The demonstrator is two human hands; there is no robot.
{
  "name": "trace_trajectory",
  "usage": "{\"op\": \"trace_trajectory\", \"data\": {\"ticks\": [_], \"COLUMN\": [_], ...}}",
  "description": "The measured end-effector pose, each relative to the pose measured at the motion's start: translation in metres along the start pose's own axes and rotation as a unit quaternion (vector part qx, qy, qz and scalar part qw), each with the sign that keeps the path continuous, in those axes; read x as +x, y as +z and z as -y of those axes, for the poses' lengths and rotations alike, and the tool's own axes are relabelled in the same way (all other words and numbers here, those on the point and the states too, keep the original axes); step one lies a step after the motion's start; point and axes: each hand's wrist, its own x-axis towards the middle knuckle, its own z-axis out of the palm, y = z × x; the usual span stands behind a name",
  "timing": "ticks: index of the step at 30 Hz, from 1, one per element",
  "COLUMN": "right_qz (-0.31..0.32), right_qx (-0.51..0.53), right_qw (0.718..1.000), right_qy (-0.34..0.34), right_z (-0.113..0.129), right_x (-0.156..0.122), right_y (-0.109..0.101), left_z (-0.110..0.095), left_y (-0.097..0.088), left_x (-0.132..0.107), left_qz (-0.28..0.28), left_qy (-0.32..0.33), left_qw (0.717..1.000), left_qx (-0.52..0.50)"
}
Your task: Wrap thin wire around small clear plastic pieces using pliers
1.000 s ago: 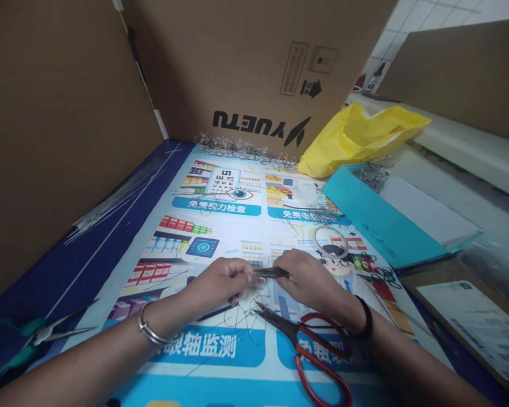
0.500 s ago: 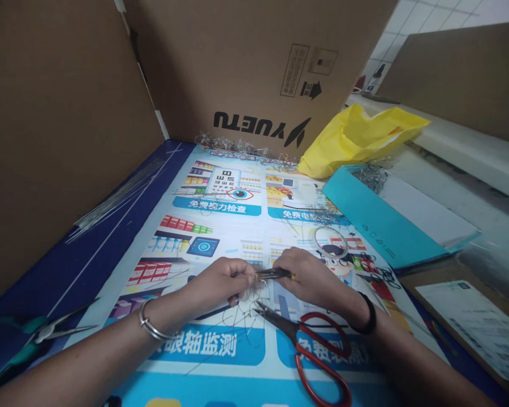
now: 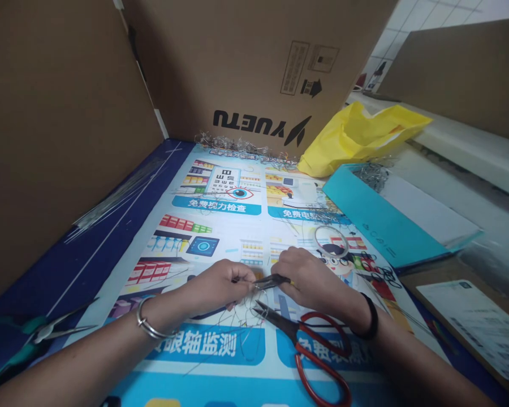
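In my right hand [image 3: 303, 274] is a pair of small pliers [image 3: 272, 281], its dark jaws pointing left. The jaw tips meet a thin wire piece [image 3: 258, 294] that my left hand [image 3: 223, 285] pinches between thumb and fingers. Fine bent wires spread below the fingers over the printed sheet; their exact shape is too small to make out. Just below the pliers lie red-handled scissors [image 3: 297, 336], blades toward upper left, touched by neither hand. A roll of clear tape or ring [image 3: 331, 242] rests beyond my right hand.
Green-handled pliers [image 3: 38, 333] lie at the left edge. Straight wires [image 3: 119, 198] run along the left. Wire pieces [image 3: 241, 147] line the cardboard wall [image 3: 237, 62]. At right stand a yellow bag [image 3: 352, 141], a turquoise box [image 3: 377, 220] and a labelled cardboard package [image 3: 479, 328].
The pliers have tilted, their tips dropping slightly against the wire. My left fingers have shifted a little, and the wire piece has turned under them. The scissors stay put.
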Motion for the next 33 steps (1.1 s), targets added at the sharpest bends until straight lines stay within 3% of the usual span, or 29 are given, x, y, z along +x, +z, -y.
{"op": "trace_trajectory", "data": {"ticks": [12, 33], "right_qz": [-0.089, -0.124], "right_qx": [-0.145, -0.178], "right_qw": [0.985, 0.976], "right_qy": [0.017, 0.026], "right_z": [0.0013, 0.0032], "right_x": [-0.0011, -0.0010], "right_y": [0.0073, 0.0085], "left_z": [0.0021, 0.0008], "left_y": [0.0002, 0.0027], "left_x": [0.0003, 0.0013], "left_qz": [-0.019, -0.072], "left_qy": [0.008, -0.009], "left_qw": [1.000, 0.997], "left_qx": [-0.010, 0.033]}}
